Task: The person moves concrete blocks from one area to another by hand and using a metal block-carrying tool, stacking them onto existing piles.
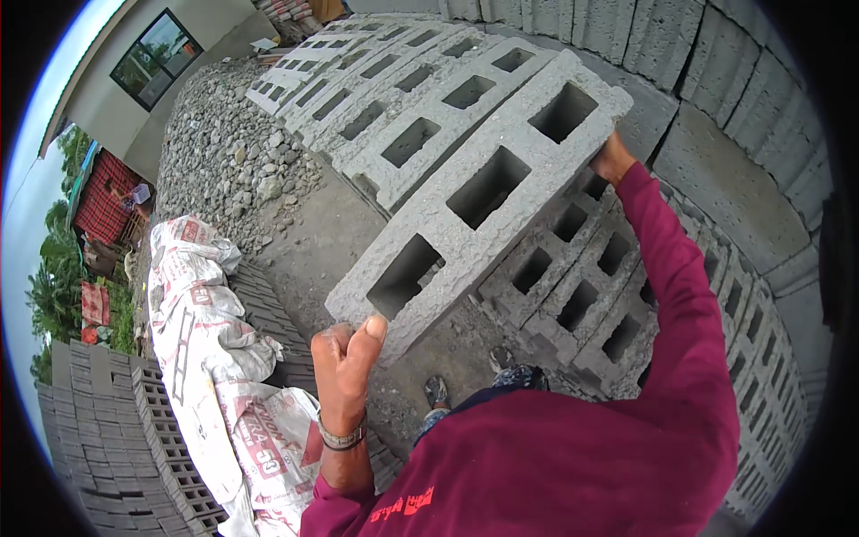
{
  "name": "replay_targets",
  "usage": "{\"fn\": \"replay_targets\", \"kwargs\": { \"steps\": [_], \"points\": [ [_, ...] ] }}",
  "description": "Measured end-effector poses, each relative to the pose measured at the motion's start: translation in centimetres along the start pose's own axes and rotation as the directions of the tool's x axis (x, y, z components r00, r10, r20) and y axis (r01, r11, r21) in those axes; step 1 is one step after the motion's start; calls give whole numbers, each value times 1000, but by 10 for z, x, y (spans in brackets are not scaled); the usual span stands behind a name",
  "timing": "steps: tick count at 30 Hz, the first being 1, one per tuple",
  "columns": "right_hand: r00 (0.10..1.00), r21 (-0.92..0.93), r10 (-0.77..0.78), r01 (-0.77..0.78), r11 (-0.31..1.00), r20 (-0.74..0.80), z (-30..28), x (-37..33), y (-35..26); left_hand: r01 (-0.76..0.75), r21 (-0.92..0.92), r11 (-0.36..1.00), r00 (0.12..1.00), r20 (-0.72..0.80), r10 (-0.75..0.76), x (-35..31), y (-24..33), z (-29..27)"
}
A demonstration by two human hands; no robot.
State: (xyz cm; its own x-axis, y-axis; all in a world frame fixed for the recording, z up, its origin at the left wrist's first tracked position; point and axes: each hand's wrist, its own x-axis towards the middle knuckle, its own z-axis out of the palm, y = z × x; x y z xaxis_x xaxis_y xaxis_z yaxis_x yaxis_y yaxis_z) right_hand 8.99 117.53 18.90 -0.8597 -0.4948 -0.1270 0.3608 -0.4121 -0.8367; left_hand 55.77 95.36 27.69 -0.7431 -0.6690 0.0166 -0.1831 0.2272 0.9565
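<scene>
currently both hands carry one grey hollow concrete block [483, 192] with three rectangular cores, held tilted above the ground. the left hand [344, 358] is closed on the near end, fingers curled under the lower edge and thumb pressed against the end face. the right hand [611, 159] grips the far end; its fingers are mostly hidden behind the block, so they appear wrapped on the underside, but this cannot be confirmed.

risk: the block is supported only at its two ends by fingertip pressure. the rough, crumbling edge under the left fingers could break off or slide, dropping the near end toward the sandalled foot [436, 391] directly below the left thumb. the tilt shifts load onto the left hand.

clearance: beyond the right fingers stands a stacked wall of blocks [716, 170], close to the far end. below the right hand lies a row of cored blocks [573, 286]. outward from the left fingers lie white printed sacks [201, 313] and a gravel heap [224, 152]. bare ground [313, 242] between them is the widest open room.
</scene>
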Motion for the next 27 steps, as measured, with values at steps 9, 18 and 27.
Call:
{"fn": "replay_targets", "kwargs": {
  "steps": [9, 18, 27],
  "points": [
    [995, -346, 94, -95, 933, -20, -30, 60, 16, -28, 140, 990, 999, 26, 25, 34, 12, 28],
    [874, -600, -418, 201, 774, -246, -31, 40, 11, -335, -225, 915, 931, -230, 285, 20, -79, 25],
    [260, -802, -961, 591, 83, 93, 72, -44, -8, -484, -112, 868, 867, -195, 458, 55, -135, 78]
  ]
}}
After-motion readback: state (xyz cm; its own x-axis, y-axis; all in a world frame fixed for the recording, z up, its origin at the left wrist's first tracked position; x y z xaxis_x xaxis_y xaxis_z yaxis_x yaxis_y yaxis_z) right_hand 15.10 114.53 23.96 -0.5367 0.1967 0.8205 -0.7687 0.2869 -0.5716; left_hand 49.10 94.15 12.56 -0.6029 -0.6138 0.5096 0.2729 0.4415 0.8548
